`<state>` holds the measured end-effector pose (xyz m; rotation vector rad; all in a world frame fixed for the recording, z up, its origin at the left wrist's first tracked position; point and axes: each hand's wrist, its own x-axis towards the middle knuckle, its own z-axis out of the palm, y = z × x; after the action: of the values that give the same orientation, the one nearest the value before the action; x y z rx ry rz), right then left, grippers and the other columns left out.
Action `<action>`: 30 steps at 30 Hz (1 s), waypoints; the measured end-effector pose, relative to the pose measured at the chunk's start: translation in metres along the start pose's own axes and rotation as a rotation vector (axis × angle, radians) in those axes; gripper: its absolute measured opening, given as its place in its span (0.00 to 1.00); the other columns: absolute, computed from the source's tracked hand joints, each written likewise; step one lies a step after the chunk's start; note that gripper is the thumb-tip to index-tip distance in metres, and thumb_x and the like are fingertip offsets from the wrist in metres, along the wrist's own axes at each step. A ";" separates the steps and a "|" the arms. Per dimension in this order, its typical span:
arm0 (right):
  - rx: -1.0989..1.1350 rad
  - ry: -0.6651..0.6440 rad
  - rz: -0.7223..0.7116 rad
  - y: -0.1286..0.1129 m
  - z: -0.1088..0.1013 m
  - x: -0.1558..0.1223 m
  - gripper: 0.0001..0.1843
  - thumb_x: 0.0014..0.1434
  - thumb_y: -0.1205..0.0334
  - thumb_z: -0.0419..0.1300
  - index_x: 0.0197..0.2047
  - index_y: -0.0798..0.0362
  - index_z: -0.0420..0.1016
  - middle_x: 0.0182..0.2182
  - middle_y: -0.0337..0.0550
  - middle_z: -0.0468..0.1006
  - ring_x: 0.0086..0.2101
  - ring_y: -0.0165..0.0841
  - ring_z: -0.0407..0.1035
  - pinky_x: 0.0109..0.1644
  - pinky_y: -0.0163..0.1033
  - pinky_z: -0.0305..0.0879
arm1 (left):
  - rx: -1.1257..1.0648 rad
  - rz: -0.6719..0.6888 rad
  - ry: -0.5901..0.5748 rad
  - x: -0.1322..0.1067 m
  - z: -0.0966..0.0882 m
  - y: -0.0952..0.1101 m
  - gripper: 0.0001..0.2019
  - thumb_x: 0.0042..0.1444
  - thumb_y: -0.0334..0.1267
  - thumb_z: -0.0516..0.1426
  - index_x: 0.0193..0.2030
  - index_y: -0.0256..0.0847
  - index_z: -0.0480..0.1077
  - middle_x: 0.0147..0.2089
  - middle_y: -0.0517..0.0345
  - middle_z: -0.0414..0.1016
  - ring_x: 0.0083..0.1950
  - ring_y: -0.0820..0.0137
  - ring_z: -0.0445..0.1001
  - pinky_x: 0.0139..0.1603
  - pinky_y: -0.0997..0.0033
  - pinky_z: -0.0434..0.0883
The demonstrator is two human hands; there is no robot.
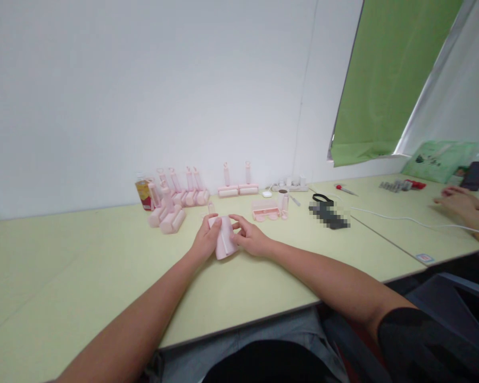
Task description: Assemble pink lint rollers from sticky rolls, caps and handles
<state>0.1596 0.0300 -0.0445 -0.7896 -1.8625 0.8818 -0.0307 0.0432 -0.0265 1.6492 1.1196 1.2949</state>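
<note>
Both my hands meet on a pale pink lint-roller roll (225, 239) in the middle of the light green table (83, 276). My left hand (206, 240) wraps its fingers round the roll's left side. My right hand (250, 237) grips the right side, fingers curled against it. Just beyond lie a pink roller cover piece (265, 211) and a small brown-cored roll (282, 199).
Several pink lint rollers (175, 205) stand and lie near the wall, beside a drink bottle (143, 193). A white power strip (291, 185), a black strap (327, 210), a screwdriver (345, 189) and a white cable (403, 219) lie to the right. Another person's hand (457, 201) rests at far right.
</note>
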 end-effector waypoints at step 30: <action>-0.016 0.009 0.007 -0.004 -0.001 -0.002 0.35 0.61 0.61 0.59 0.68 0.46 0.53 0.49 0.45 0.71 0.28 0.23 0.66 0.32 0.33 0.64 | -0.039 -0.010 -0.004 -0.002 0.001 0.004 0.30 0.56 0.61 0.55 0.58 0.41 0.62 0.41 0.54 0.73 0.37 0.66 0.73 0.37 0.63 0.72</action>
<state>0.1602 0.0266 -0.0416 -0.8087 -1.8618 0.8677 -0.0294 0.0399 -0.0235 1.6149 1.0924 1.2990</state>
